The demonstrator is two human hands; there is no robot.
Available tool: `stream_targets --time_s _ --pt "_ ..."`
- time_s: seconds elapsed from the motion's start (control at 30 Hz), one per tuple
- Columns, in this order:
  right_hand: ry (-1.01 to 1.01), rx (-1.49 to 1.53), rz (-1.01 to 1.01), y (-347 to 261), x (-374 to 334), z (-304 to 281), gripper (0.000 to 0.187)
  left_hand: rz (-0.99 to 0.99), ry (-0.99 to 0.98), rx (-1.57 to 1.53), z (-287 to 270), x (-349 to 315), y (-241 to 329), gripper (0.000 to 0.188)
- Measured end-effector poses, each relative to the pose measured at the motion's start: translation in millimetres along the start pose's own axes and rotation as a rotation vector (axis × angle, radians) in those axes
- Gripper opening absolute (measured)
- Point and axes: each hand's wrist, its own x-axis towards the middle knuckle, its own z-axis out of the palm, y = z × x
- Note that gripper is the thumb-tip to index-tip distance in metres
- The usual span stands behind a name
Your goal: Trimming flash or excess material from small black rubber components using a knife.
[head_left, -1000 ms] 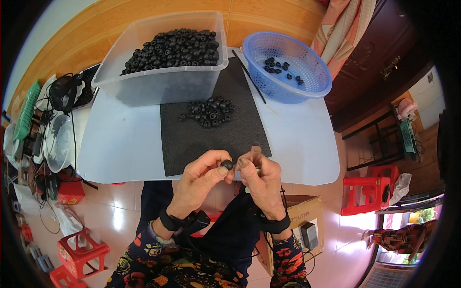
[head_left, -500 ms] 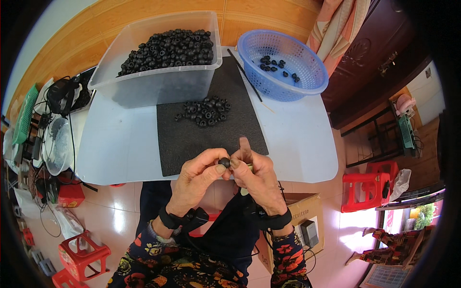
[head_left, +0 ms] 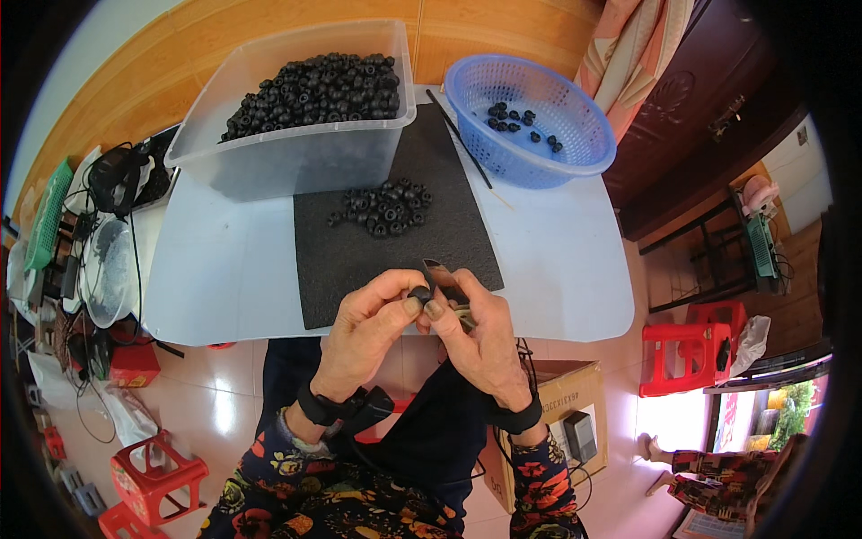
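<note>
Between the thumb and fingers of my left hand (head_left: 370, 322) is pinched a small round black part (head_left: 420, 294). My right hand (head_left: 480, 334) is closed around a small knife (head_left: 439, 273), whose flat blade sticks up beside the part; fingers hide most of its handle. The right thumb tip is close to the black part. Both hands are over the near edge of the dark mat (head_left: 359, 265). Farther up that mat, a pile of similar black parts (head_left: 384, 208) with hollow openings lies loose.
A clear plastic bin (head_left: 287, 166) full of black parts stands at the back left. A blue perforated basket (head_left: 539, 171) holding several parts is at the back right, beside a thin black rod (head_left: 460, 139). Below the white table (head_left: 575, 260) stands a cardboard box (head_left: 575, 382).
The knife blade has turned and swung left against the black part. My right hand has rotated with it, while my left hand stays nearly in place. At far right, another person's legs have shifted.
</note>
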Motion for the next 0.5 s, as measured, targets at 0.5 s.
stream_targets --time_s 0.5 --pt "-0.009 -0.275 -0.097 3.0 -0.1 0.6 0.022 -0.053 0.049 0.090 -6.8 -3.0 -0.1 0.021"
